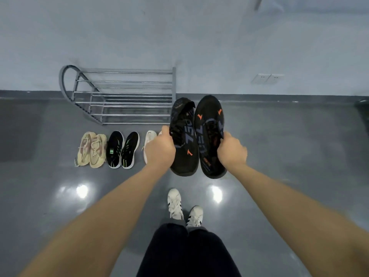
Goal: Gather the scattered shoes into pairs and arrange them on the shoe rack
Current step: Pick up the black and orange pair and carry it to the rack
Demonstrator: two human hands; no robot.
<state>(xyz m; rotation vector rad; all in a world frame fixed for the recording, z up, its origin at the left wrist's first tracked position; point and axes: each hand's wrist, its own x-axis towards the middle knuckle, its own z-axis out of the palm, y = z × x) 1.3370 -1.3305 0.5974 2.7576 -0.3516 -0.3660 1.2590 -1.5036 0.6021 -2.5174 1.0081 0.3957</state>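
Two black shoes are up in the air, one per hand: our left hand (159, 151) has its fingers clamped on the left shoe (184, 136), and the right hand (232, 150) grips the right shoe (209, 134) the same way. They hang side by side, just right of the rack (123, 96) by the wall. On the floor (60, 196) in front of it we've got a beige pair (92, 149), a black-green pair (122, 149) and a white shoe (148, 142) (mostly hidden behind our left hand).
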